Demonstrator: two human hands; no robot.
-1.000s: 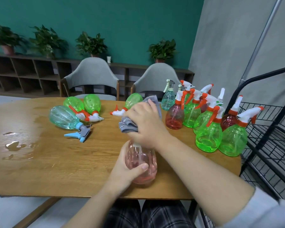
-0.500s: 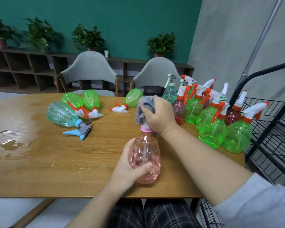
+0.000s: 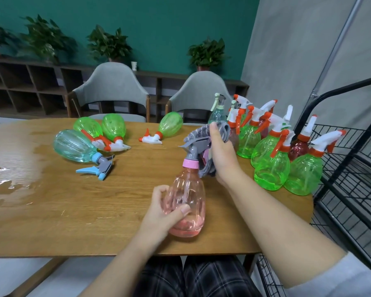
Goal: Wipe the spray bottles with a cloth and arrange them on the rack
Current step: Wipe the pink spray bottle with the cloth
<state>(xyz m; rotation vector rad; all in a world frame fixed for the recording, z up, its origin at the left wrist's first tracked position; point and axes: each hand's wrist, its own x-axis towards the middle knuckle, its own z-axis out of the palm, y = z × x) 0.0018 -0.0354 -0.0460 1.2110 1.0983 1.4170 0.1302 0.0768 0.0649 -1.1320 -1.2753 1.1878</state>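
Wet wooden tabletop, teal wall at twelve o'clock; left hand grips pink bottle, right hand clutches cloth.

Left hand low in the centre of the frame, fingers curled around the belly of the pink spray bottle, thumb laid across its front, holding it upright. Its bare forearm runs down to the bottom edge, left of centre. Right hand sits higher, just right of centre, back of the hand facing us, thumb pointing up, fingers wrapped over the grey cloth and pressing it against the bottle's trigger head (fingertips hidden behind the cloth). Right forearm stretches diagonally to the lower right corner, bare up to a pushed-back grey sleeve.
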